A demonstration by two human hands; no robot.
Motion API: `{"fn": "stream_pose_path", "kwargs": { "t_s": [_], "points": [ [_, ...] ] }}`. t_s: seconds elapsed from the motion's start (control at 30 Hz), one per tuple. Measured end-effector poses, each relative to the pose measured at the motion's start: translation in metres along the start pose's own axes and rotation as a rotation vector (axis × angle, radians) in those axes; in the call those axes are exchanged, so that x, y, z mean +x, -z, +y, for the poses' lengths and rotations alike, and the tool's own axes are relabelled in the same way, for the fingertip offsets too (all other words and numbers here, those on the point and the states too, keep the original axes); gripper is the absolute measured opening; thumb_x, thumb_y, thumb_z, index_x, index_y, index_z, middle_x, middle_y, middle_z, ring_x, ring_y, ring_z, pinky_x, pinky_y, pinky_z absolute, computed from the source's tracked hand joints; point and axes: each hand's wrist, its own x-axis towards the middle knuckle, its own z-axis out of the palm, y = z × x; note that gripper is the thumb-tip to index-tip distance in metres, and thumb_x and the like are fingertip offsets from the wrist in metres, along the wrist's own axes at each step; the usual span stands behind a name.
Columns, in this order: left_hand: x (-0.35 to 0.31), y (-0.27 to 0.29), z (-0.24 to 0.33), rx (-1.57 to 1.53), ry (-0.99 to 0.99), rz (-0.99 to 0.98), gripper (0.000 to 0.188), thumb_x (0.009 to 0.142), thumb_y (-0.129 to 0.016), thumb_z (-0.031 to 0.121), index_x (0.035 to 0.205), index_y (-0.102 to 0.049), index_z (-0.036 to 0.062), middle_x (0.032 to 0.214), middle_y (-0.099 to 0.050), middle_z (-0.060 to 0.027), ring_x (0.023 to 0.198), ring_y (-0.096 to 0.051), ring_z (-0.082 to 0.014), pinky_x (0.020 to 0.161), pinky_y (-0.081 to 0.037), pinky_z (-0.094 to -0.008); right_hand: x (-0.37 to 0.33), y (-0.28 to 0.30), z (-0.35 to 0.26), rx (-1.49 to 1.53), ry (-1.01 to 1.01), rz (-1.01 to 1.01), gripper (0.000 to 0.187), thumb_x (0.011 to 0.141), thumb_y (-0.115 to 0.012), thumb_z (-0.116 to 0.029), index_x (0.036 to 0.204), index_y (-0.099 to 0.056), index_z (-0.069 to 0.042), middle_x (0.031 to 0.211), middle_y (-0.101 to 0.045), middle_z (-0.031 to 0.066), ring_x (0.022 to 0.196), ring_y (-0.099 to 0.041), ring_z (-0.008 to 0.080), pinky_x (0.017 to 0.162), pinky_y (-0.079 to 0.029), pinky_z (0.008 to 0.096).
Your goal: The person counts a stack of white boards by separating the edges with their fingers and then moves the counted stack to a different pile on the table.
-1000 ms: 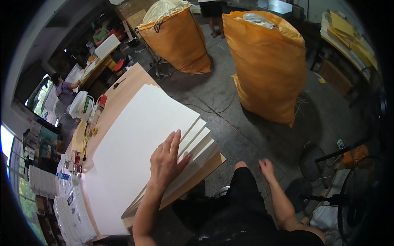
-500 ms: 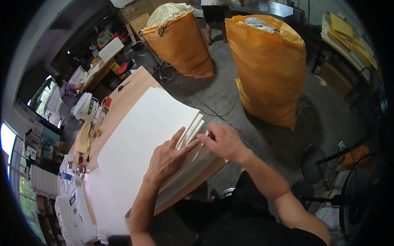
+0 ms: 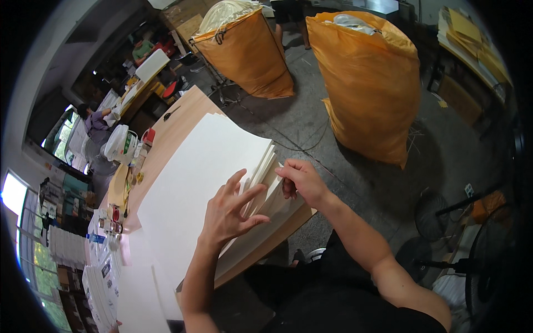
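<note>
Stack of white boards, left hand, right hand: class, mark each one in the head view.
stack of white boards [image 3: 194, 183], head view, on the bare top sheet.
left hand [image 3: 227, 213], head view, on the back of the hand.
right hand [image 3: 302, 183], head view, on the back of the hand, at the stack's edge.

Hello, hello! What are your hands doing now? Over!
Left hand flat on white sheet stack. Right hand pinching sheet edges at the stack's side. Nothing in the way.

Your left hand [image 3: 229, 213] lies flat, palm down, fingers spread wide, forearm rising from the lower edge. Your right hand [image 3: 300, 180] curls beside it, fingertips pinched together, its forearm angling in from the lower right.
</note>
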Motion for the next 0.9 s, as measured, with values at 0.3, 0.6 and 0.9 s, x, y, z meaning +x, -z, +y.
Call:
{"fn": "stream_pose_path", "kwargs": {
  "t_s": [0.3, 0.6, 0.9],
  "points": [
    [0.004, 0.003, -0.008, 0.0, -0.048, -0.014, 0.062, 0.072, -0.092, 0.044, 0.13, -0.071, 0.0334, 0.143, -0.058, -0.0119, 0.104, -0.07, -0.0316, 0.083, -0.061, -0.0421, 0.003, 0.006, -0.007, -0.014, -0.028, -0.07, 0.03, 0.102, -0.065, -0.027, 0.078, -0.058, -0.011, 0.062, -0.059, 0.0008, 0.051, -0.059, 0.011, 0.045, -0.041, 0.025],
    [0.003, 0.006, -0.009, 0.073, -0.033, -0.138, 0.057, 0.084, -0.083, 0.045, 0.138, -0.067, 0.0394, 0.148, -0.057, -0.0122, 0.108, -0.067, -0.0322, 0.09, -0.059, -0.0428, 0.004, 0.015, -0.005, 0.015, -0.001, -0.157, 0.038, 0.104, -0.065, -0.038, 0.08, -0.058, -0.01, 0.067, -0.063, 0.0022, 0.057, -0.065, 0.0115, 0.047, -0.045, 0.023],
    [0.006, 0.01, -0.005, 0.085, -0.037, -0.239, 0.049, 0.096, -0.073, 0.043, 0.144, -0.062, 0.0443, 0.157, -0.052, -0.012, 0.114, -0.065, -0.0343, 0.092, -0.06, -0.0433, 0.004, 0.022, 0.006, 0.255, -0.008, -0.198, 0.043, 0.104, -0.063, -0.046, 0.081, -0.057, -0.01, 0.069, -0.063, 0.0047, 0.06, -0.067, 0.0155, 0.05, -0.048, 0.025]
  ]
}}
